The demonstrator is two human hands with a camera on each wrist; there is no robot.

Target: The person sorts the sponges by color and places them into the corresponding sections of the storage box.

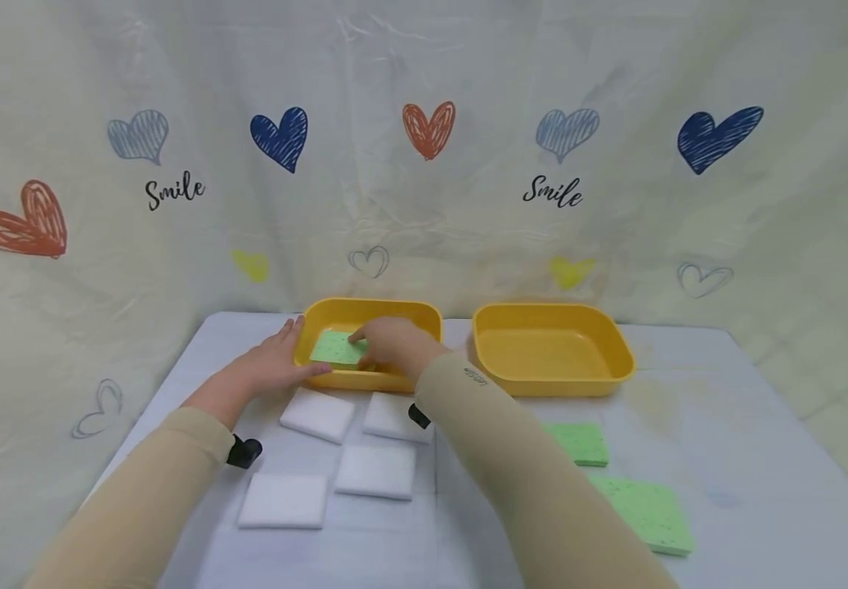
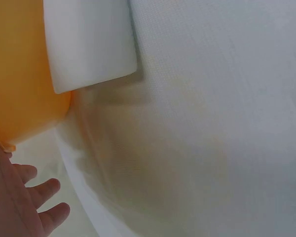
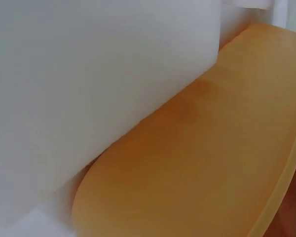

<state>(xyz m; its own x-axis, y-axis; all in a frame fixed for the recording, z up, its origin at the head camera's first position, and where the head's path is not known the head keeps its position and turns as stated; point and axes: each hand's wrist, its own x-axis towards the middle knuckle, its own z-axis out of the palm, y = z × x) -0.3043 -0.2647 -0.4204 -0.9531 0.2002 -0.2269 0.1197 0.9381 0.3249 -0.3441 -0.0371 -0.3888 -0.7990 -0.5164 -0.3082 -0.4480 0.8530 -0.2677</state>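
A green sponge-like block (image 1: 332, 348) lies inside the left yellow tray (image 1: 353, 380). From the right, my right hand (image 1: 397, 342) reaches over the tray's front wall and grips the block's right end between forefinger and thumb; its other fingers are mostly hidden. With fingers spread, my left hand (image 1: 269, 366) rests against the tray's left side, its thumb along the front rim. The left wrist view shows this hand's fingers (image 2: 44, 192) extended beside the tray wall (image 2: 19, 74). In the right wrist view, the tray wall (image 3: 187, 163) covers most of the right hand.
A second yellow tray (image 1: 552, 386) stands to the right. Several white blocks (image 1: 375, 472) lie in front of the left tray. Two green blocks, one nearer (image 1: 648, 515) and one farther (image 1: 581, 443), lie right of my right sleeve. A heart-printed sheet (image 1: 424, 213) hangs behind the table.
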